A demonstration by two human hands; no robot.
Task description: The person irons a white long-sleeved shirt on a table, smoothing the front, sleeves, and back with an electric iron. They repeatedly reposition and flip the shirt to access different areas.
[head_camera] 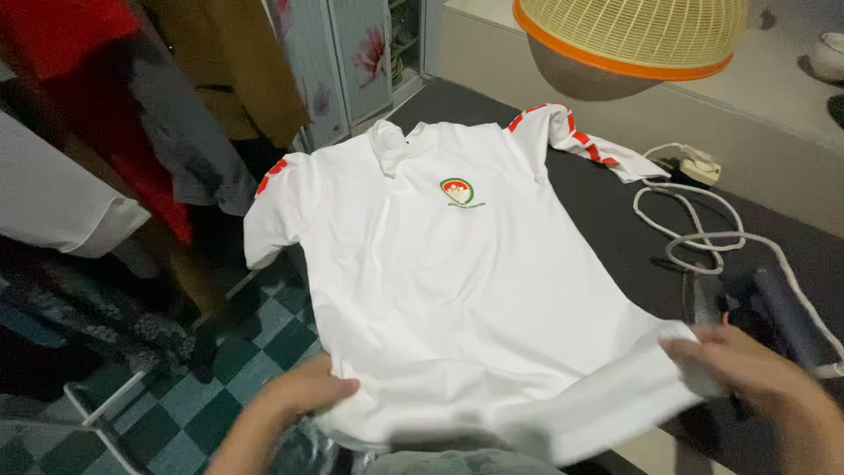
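While the white shirt (448, 290) lies spread on the dark board (607, 229), both the left hand (303, 396) and right hand (738, 365) grip its hem, beneath an upturned yellow basket (629, 31).

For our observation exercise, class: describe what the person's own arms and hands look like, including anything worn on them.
Both arms are bare as far as the picture shows. The left hand and the right hand wear no gloves, and no sleeve, watch, ring or bracelet can be seen. The picture is slightly blurred, so small details cannot be ruled out.
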